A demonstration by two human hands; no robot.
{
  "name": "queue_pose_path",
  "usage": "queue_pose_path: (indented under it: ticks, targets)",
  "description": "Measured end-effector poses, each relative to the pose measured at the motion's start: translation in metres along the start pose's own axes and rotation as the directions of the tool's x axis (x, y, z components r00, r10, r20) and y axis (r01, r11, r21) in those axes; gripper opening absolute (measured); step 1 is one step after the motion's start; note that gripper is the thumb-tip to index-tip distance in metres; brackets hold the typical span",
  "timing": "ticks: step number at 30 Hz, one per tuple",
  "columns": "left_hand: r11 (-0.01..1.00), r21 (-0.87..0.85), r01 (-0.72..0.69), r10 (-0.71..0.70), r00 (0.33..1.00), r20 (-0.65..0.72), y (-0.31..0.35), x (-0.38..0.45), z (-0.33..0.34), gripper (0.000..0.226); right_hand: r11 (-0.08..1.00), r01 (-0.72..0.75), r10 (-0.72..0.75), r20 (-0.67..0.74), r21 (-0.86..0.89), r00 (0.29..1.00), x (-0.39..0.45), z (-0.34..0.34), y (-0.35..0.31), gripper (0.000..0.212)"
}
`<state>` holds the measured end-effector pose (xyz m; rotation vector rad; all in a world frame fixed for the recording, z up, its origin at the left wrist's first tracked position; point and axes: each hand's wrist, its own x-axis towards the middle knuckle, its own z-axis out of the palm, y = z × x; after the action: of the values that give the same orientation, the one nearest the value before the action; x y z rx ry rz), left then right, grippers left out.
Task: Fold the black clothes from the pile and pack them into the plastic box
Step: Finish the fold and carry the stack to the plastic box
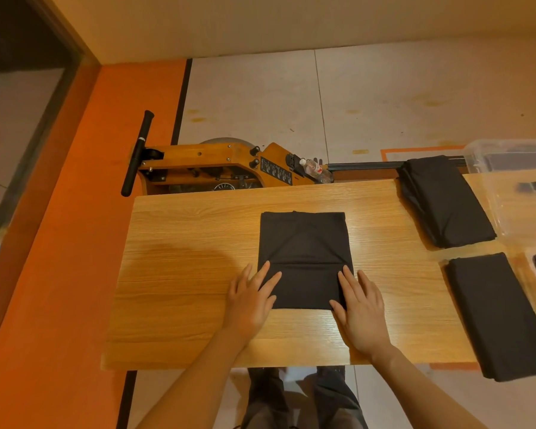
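Both hands lay flat with fingers straight: your left hand [250,300] pressed the near left corner of the folded black garment [305,260], your right hand [360,308] the near right corner. The garment sat at the middle of the wooden table [183,274], a neat rectangle of matte, soft cloth with one raised crease across it. Judged advice: smooth outward from that crease, keep edges square, then fold evenly. Two more folded black pieces [446,201] [498,314] lay along the right edge. The clear plastic box [477,153], rigid and glossy, stood at the far right corner.
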<state>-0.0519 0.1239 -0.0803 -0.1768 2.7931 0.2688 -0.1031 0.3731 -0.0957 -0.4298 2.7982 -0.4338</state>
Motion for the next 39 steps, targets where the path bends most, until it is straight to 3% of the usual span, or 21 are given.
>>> queue_pose_path:
  ticks: [5,10,12,17,21,32,36,39]
  targets:
    - [1.0,-0.011,-0.009,0.009,0.998,-0.062,0.001,-0.013,0.001,0.055,1.0,0.017,-0.017,0.007,0.013,1.0,-0.005,-0.006,0.002,0.066]
    - [0.969,-0.245,0.038,-0.098,0.966,-0.238,-0.005,-0.038,0.005,0.054,0.995,0.099,-0.099,-0.035,0.021,0.995,-0.013,-0.017,0.011,0.062]
    - [0.965,-0.262,0.028,-0.1,0.958,-0.267,-0.005,-0.045,0.009,0.051,0.99,0.142,-0.142,-0.017,0.011,0.99,-0.016,-0.017,0.015,0.062]
    - [0.972,-0.231,0.033,-0.082,0.975,-0.205,0.001,-0.042,0.009,0.046,0.989,0.142,-0.143,0.025,0.042,0.989,-0.018,-0.013,0.026,0.054]
    - [0.978,-0.206,0.041,-0.068,0.989,-0.128,-0.001,-0.03,0.005,0.042,0.983,0.163,-0.159,-0.053,0.081,0.986,-0.015,-0.011,0.028,0.033]
    - [0.948,-0.318,0.026,-0.084,0.982,-0.17,-0.003,-0.005,-0.012,0.016,0.977,0.159,-0.146,-0.103,0.142,0.984,0.004,-0.029,0.027,0.023]
    - [0.911,-0.412,0.03,-0.108,0.98,-0.167,-0.004,0.008,-0.032,0.015,0.942,0.11,-0.084,-0.093,0.318,0.992,0.02,-0.049,0.016,0.024]
    - [0.828,-0.556,0.078,-0.164,0.981,-0.107,0.0,0.024,-0.047,0.017,0.81,-0.051,0.067,-0.006,0.584,0.998,0.033,-0.066,0.001,0.032]
